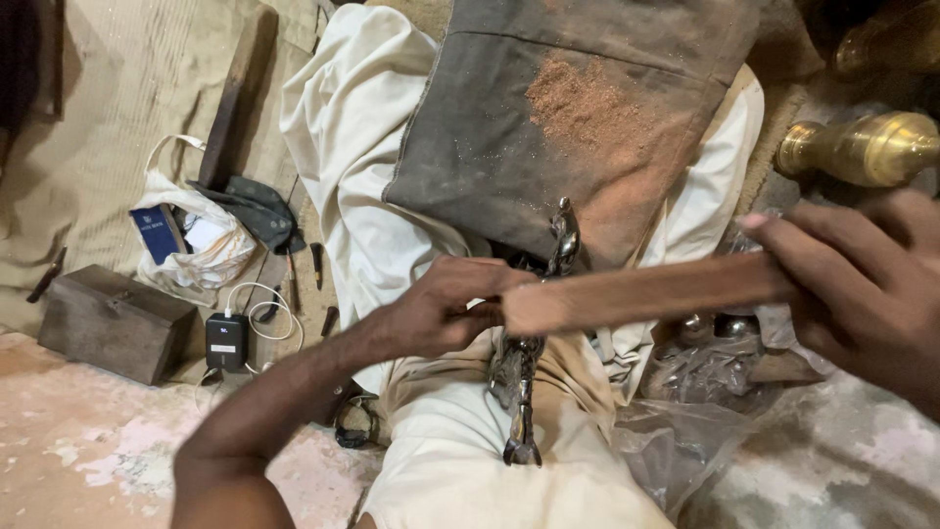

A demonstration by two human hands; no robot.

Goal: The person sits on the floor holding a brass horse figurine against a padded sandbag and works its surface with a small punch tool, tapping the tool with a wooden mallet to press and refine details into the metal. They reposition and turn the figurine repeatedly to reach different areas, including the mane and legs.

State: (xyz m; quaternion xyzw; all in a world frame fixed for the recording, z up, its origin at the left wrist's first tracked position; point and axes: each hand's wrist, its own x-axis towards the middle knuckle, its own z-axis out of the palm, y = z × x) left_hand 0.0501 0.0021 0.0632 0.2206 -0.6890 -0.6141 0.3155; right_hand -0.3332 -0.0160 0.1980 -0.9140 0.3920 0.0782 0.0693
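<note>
While both hands grip a flat wooden strip [636, 292] laid across a dark metal figurine [529, 343] on the lap, left hand [446, 306] clamped at one end, right hand [862, 284] pinching the other; brass vessel [867, 147] beyond; wooden box [113, 318] far left.

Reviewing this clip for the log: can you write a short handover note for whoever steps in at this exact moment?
Left hand: grips the small metal figure, propped upright on the lap.
Right hand: holds the far end of the flat wooden strip, which lies across the figure.
Done: reddish dust already lies on the grey cloth over the knees.
Left: cannot tell how much of the figure is still unworked; its surface is partly hidden.
Nearby: brass piece, wooden box.
</note>
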